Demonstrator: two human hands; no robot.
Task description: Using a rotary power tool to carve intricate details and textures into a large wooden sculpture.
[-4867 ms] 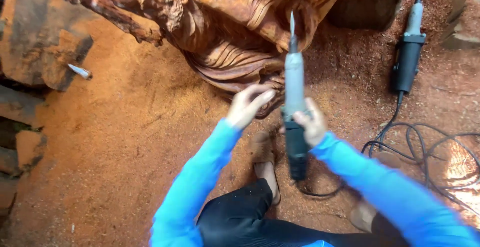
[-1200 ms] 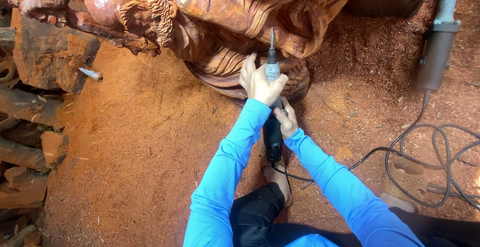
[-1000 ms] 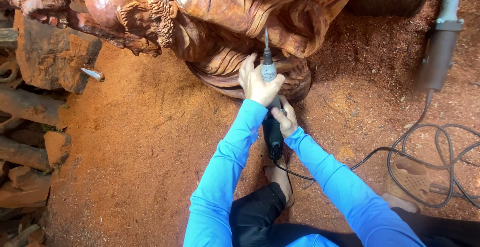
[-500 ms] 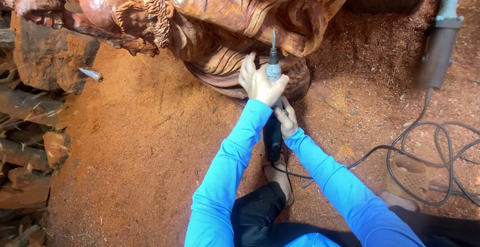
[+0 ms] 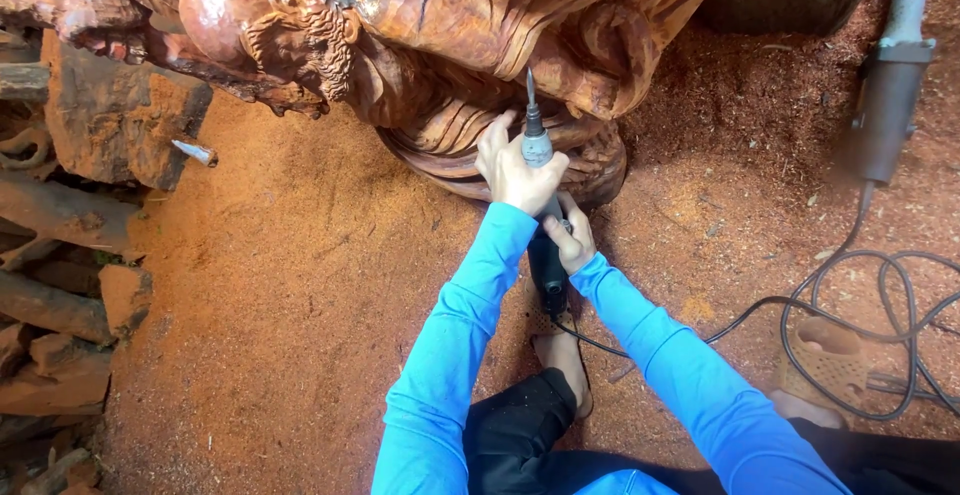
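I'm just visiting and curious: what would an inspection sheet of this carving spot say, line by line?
Surface: ground covered in reddish sawdust.
Job's things: large reddish wood carving of a bearded figure; corded rotary tool with its pointed bit up at the carving's folds.
Clutter: second power tool lying at the right; small metal bit near the wood blocks; sandal at the right.
Hands: left hand wraps the tool's front; right hand grips its dark body behind.
Cables: black cable looped on the ground at the right, near the sandal.
Surroundings: rough wood blocks stacked at the left; the person's bare foot rests in the sawdust.
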